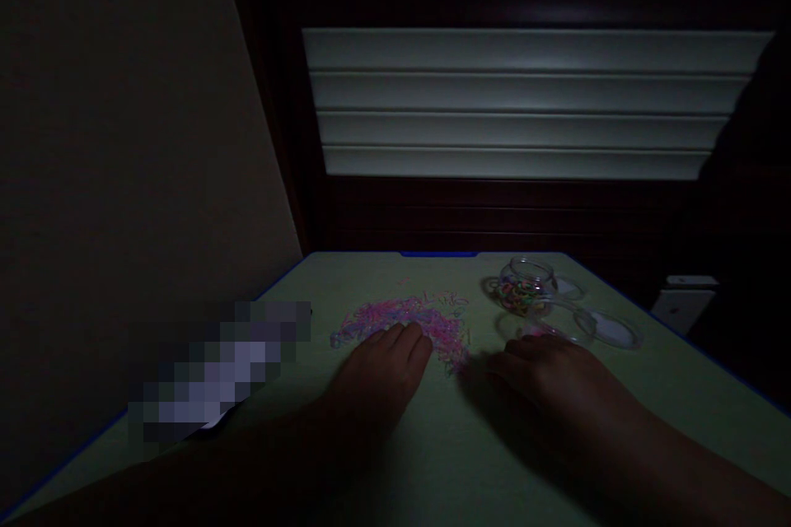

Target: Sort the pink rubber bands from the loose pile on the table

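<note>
The scene is dim. A heap of tiny pink and purple elastic bands [408, 319] lies spread on a pale green table [445, 445]. My left hand [386, 370] rests palm down at the heap's near edge, fingers curled loosely onto the bands. My right hand [544, 370] lies on the table just right of the heap, its fingertips pointing left toward the bands, fingers bent and close together. A small clear jar [525, 286] with multicoloured bands stands beyond my right hand.
Several clear shallow lids or dishes [609, 329] lie right of the jar. A blurred-out patch [216, 370] covers something at the table's left edge. A wall stands at the left, a slatted shutter [525, 103] behind. A white object [685, 296] sits off the table's right.
</note>
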The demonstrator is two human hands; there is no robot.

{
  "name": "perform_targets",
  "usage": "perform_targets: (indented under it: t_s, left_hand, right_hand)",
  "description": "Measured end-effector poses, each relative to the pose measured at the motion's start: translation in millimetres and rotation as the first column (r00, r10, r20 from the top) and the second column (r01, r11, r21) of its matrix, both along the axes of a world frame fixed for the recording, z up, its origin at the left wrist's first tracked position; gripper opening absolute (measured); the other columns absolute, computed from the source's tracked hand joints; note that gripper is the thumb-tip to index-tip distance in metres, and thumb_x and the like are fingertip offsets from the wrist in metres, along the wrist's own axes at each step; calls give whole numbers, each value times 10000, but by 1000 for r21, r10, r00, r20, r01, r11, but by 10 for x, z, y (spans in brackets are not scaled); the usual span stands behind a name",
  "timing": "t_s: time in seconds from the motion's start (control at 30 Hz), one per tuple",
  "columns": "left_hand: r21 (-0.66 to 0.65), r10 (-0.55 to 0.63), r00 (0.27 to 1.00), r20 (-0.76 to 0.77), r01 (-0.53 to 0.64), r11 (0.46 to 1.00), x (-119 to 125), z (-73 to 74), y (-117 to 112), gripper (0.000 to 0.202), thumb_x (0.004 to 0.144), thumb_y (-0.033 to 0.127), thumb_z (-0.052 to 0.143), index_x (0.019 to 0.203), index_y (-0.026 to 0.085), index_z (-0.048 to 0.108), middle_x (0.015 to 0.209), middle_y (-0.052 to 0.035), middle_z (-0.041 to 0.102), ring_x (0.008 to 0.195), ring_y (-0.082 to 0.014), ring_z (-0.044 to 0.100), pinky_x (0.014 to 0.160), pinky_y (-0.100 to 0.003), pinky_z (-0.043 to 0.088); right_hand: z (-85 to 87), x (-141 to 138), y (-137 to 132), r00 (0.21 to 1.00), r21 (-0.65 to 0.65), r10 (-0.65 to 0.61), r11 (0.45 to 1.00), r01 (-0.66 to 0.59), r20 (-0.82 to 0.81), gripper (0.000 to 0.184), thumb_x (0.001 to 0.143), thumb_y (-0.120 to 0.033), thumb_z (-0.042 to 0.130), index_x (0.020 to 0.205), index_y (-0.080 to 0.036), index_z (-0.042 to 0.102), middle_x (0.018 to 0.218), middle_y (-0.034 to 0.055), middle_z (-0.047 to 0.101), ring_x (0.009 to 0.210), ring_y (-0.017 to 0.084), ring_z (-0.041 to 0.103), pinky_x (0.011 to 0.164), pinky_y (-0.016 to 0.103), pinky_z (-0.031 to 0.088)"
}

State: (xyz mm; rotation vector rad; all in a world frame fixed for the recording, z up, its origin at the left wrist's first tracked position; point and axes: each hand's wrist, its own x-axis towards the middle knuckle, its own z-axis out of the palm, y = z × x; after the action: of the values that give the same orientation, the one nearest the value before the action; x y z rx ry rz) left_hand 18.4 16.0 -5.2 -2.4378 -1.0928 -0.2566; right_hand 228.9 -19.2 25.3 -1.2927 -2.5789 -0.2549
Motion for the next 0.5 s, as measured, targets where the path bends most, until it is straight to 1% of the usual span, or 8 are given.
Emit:
perform_targets:
  t_s: [0.23, 0.37, 0.5]
  left_hand:
    - [-2, 5, 999, -38, -5, 1000, 25, 49, -29, 213, 742, 18, 409, 898, 127, 504, 872, -78, 543, 781, -211, 512, 664, -335, 436]
    - [8, 4, 999, -44, -3, 1000, 37, 46, -38, 197, 744, 17, 398, 856, 131, 512, 820, -71, 545, 734, -206, 515, 629, -328, 437]
    - [-5, -2, 999, -52, 2, 1000, 45, 43, -36, 188, 743, 17, 410, 847, 129, 520, 813, -70, 555, 720, -201, 523, 622, -324, 444]
  right_hand:
    - [30, -15, -26, 1000, -2, 2, 1000, -2, -3, 165, 802, -177, 421, 714, -188, 560, 664, 20, 569, 602, 120, 486, 601, 260, 319]
    - [37, -27, -29, 1000, -25, -2, 1000, 2, 4, 174, 814, -189, 411, 723, -190, 560, 669, 21, 569, 590, 118, 483, 579, 256, 314]
    - [23, -22, -19, 1000, -12, -5, 1000, 5, -2, 156, 809, -187, 418, 731, -198, 552, 673, 15, 567, 612, 127, 492, 591, 265, 315]
